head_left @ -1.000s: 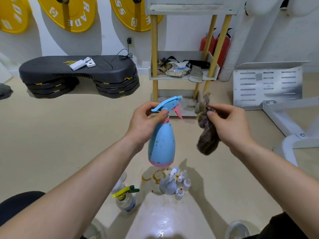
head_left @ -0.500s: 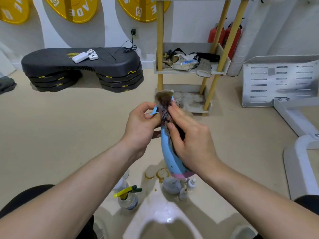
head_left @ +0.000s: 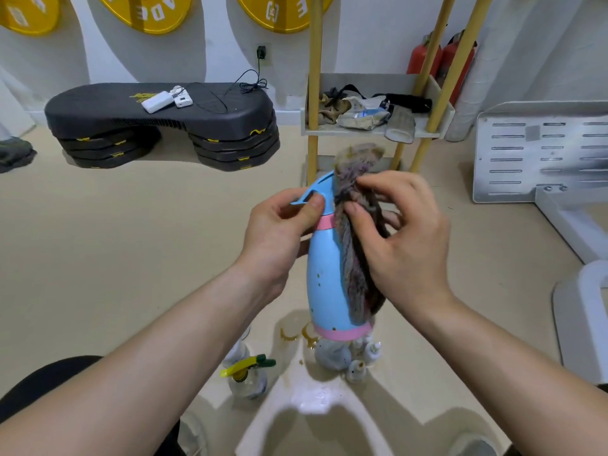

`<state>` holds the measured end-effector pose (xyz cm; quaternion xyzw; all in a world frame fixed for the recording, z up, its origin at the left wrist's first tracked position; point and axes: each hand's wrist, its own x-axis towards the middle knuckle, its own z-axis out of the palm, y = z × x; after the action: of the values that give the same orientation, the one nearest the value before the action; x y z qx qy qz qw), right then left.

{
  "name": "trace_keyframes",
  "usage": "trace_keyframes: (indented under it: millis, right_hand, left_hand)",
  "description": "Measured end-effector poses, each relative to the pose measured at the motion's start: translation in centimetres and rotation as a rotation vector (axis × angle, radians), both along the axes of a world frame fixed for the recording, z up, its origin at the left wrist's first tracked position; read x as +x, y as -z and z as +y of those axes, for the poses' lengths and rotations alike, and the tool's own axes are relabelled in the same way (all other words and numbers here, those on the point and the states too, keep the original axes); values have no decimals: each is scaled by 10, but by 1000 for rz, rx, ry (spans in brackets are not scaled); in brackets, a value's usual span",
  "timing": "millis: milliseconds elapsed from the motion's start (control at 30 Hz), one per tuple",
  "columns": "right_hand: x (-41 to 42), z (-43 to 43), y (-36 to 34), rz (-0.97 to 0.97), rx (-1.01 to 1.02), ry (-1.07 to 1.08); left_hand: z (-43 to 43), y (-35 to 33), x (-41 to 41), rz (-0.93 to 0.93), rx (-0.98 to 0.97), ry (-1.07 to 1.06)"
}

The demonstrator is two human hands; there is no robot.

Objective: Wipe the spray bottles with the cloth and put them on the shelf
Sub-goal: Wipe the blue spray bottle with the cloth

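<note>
A: Why is the left hand [head_left: 279,232] up at the top of the blue spray bottle [head_left: 324,278]?

B: It pinches the spray head, with the thumb on top. I think that leaves the whole fat body bare, so it can be rubbed.

A: Where is the bottle?

B: Up in the air, standing almost straight, in front of the person. It is over the floor [head_left: 131,258] and well short of the shelf [head_left: 329,131].

A: And the right hand [head_left: 408,245]?

B: It holds the fuzzy grey cloth [head_left: 353,258]. The thumb and fingers are curled on it and push it flat on the bottle's right side. The cloth hangs from the spray head down to near the pink ring at the bottom.

A: Why wipe there?

B: The blue side has little dark spots. My guess is they need rubbing off.

A: What are those things low down?

B: A clear bottle [head_left: 246,376] with a yellow and green trigger, and some small white bottles [head_left: 355,360]. They stand on the floor by brown rings [head_left: 296,334]. They wait for their turn, I think.

A: Is the shelf ready?

B: Its middle tray holds rags and a glove, so room looks tight there. I can't see any spray bottle on it.
</note>
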<state>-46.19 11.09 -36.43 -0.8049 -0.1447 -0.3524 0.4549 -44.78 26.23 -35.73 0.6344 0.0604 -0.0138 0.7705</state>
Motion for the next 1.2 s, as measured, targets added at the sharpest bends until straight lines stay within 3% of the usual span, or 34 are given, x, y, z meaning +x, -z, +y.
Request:
trace_keyframes:
  millis: [300,533,600,700,767,833,900,1033,1200]
  right_hand:
    - [-12,8,29,34,-264,-127]
    - [-16,15,45,-73,-696,-307]
    - [-11,16,42,32,-629,-277]
    - [-6,15,36,357,-392,-237]
    - [-6,16,38,455,-378,-217]
    - [-10,18,41,383,-511,-149]
    - [-15,18,50,194,-737,-107]
    - [-26,10,67,-62,-1077,-146]
    - [-28,-7,73,-170,-1128,-117]
  left_hand:
    - [0,2,7,-1,19,-235]
    - [9,8,14,65,11,-369]
    - [5,12,13,81,32,-366]
    - [1,17,13,105,79,-370]
    - [0,19,13,123,109,-384]
    - [2,21,14,148,119,-395]
    - [4,23,18,188,109,-411]
    - [18,18,27,268,37,-480]
    - [31,10,31,303,-30,-475]
